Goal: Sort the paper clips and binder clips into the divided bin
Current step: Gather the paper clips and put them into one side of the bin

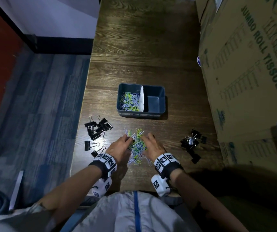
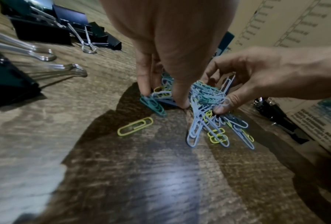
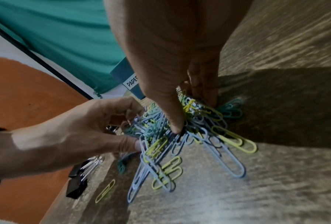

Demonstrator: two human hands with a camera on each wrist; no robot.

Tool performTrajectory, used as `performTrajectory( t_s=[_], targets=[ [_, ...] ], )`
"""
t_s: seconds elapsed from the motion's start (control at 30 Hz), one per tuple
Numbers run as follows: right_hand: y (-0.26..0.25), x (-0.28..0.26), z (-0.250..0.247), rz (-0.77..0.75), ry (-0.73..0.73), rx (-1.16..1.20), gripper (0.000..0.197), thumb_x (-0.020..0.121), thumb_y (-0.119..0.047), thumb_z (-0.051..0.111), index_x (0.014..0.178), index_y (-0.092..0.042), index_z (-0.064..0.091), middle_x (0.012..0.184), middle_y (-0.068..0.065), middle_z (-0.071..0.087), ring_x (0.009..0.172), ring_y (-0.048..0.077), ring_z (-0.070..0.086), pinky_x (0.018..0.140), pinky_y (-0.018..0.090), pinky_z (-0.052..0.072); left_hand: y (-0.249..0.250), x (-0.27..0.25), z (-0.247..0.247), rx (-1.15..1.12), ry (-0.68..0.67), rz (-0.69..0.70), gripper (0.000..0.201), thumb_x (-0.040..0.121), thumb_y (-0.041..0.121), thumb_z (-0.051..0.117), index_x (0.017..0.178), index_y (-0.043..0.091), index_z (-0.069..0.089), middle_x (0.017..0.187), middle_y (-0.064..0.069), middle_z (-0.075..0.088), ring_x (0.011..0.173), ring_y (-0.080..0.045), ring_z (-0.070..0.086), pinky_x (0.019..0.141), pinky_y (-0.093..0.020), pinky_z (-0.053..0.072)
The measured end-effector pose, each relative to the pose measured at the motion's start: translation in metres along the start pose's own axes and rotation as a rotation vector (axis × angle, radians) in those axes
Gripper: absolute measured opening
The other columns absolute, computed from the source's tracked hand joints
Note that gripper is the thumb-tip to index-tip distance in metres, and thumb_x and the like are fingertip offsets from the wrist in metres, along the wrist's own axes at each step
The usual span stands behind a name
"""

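Note:
A pile of blue, green and yellow paper clips (image 1: 136,146) lies on the wooden table near its front edge. My left hand (image 1: 126,141) grips the pile from the left and my right hand (image 1: 145,143) from the right, fingers curled into the clips. In the left wrist view my left hand (image 2: 163,97) digs down into the paper clips (image 2: 204,97). In the right wrist view my right hand (image 3: 189,113) pinches the same paper clips (image 3: 179,136). Beyond the pile stands the dark blue divided bin (image 1: 162,104): paper clips fill its left compartment and its right compartment holds nothing.
Black binder clips lie in a left group (image 1: 97,128) and a right group (image 1: 191,142) on the table. Large cardboard boxes (image 1: 244,72) line the right side. The table's left edge (image 1: 82,114) drops to a blue carpeted floor.

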State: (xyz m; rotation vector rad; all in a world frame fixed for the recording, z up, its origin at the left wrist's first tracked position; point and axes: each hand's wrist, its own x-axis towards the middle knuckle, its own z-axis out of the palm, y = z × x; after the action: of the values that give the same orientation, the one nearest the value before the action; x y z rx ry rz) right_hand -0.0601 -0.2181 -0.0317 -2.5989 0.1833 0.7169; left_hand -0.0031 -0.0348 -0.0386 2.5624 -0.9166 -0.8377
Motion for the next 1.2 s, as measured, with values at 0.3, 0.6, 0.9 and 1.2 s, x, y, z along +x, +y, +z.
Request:
performTrajectory(
  t_s=[0.3,0.6,0.9,1.2],
  targets=[
    [0.015,0.008,-0.019,0.097,-0.017,0.114,0.022,0.09,-0.021,0.072,0.111,-0.023,0.073,0.107,0.006,0.074,0.087,0.024,0.071,0.083,0.042,0.059,-0.016,-0.009,-0.017,-0.146,0.082,-0.002,0.011,0.092,0.008,0.062,0.099,0.012,0.068,0.081,0.006,0.059,0.063,0.0,0.056,0.059,-0.013,0.047],
    [0.019,0.007,-0.024,0.126,0.02,0.096,0.011,0.088,-0.014,0.068,0.083,-0.02,0.075,0.076,0.002,0.074,0.068,0.02,0.07,0.072,0.041,0.061,-0.001,-0.003,-0.099,-0.266,0.322,0.07,0.014,0.093,0.008,0.062,0.103,0.009,0.071,0.09,0.0,0.069,0.07,0.002,0.06,0.064,-0.008,0.049],
    [-0.02,-0.002,-0.087,-0.066,0.128,0.214,0.01,0.089,-0.007,0.07,0.092,-0.014,0.078,0.092,0.004,0.076,0.073,0.012,0.07,0.073,0.027,0.059,0.011,0.071,-0.178,-0.34,0.488,-0.029,0.015,0.092,0.022,0.064,0.087,0.009,0.069,0.074,-0.006,0.068,0.068,-0.019,0.065,0.069,-0.034,0.057],
    [-0.077,0.034,-0.184,-0.189,0.393,0.256,0.01,0.087,-0.016,0.074,0.096,-0.015,0.079,0.094,0.004,0.077,0.088,0.015,0.069,0.08,0.022,0.05,-0.009,0.042,-0.109,-0.191,0.626,-0.204,0.014,0.09,0.014,0.059,0.101,0.021,0.066,0.088,0.0,0.071,0.068,-0.015,0.065,0.061,-0.031,0.056]
  ],
)
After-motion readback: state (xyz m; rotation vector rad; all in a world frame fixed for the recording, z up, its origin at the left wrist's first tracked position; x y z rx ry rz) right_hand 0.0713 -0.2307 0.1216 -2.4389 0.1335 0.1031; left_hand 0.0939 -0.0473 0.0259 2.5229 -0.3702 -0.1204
